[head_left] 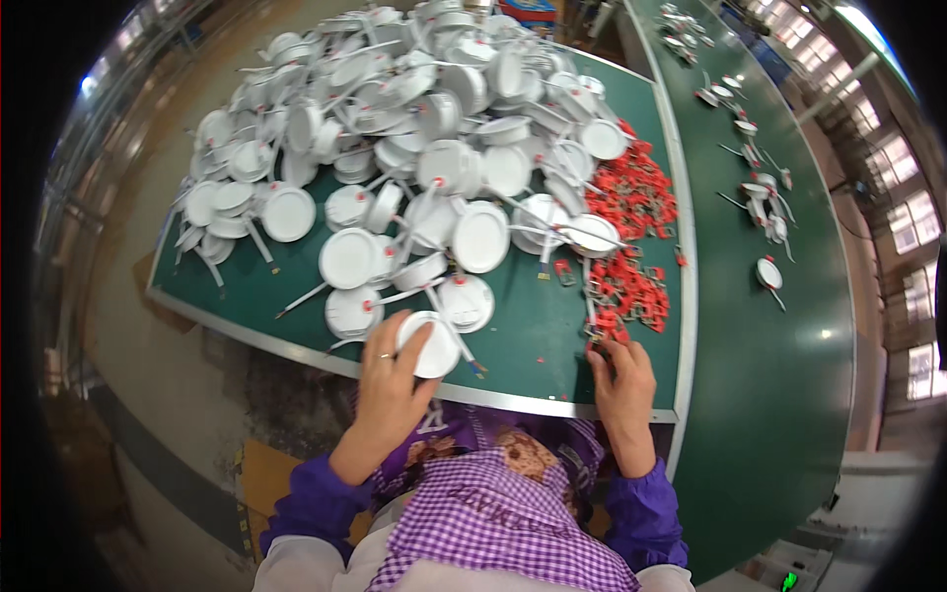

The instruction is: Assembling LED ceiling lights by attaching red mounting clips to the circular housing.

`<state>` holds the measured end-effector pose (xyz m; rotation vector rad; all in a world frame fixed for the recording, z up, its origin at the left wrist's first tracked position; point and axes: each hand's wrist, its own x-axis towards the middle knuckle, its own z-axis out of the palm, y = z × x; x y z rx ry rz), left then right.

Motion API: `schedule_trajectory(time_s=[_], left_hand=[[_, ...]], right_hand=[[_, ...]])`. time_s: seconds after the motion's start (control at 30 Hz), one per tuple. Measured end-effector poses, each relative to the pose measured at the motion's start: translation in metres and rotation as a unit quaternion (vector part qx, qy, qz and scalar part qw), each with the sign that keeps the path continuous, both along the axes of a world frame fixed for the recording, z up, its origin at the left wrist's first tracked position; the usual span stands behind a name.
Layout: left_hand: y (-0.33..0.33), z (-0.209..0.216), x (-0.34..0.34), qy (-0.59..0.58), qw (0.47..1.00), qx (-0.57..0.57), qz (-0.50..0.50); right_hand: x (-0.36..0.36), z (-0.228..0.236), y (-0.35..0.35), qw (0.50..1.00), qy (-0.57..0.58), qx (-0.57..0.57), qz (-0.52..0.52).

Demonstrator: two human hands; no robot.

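My left hand [388, 383], with a ring on one finger, is closed on a white round disc-shaped fixture [430, 347] at the table's near edge. Its smooth face is turned up, and part of its rim is hidden by my fingers. At the near end of a heap of small red clips [631, 286], my right hand [623, 383] has its thumb and fingertips drawn together on a small red clip [593, 345], mostly covered by the fingers. Just beyond my left hand lie more white fixtures [465, 302] with short white cables ending in bare coloured wires.
A large pile of white fixtures [434, 118] covers the far and left parts of the green table [533, 365], which has a metal edge. To the right runs a green conveyor belt [760, 395] carrying scattered fixtures [769, 273]. A blue box [530, 8] stands beyond the pile.
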<state>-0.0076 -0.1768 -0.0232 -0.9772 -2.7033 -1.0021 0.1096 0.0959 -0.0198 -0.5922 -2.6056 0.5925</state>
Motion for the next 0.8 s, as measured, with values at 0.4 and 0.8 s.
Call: schedule_trajectory(time_s=[0.4,0.8], left_hand=[[0.021,0.059,0.027,-0.297,0.903,0.295,-0.095],[0.090,0.008,0.038,-0.776,0.461,0.423,-0.079]], right_hand=[[-0.009,-0.007,-0.001,0.996,0.005,0.081,0.026],[0.001,0.009,0.010,0.999,-0.011,-0.047,0.014]])
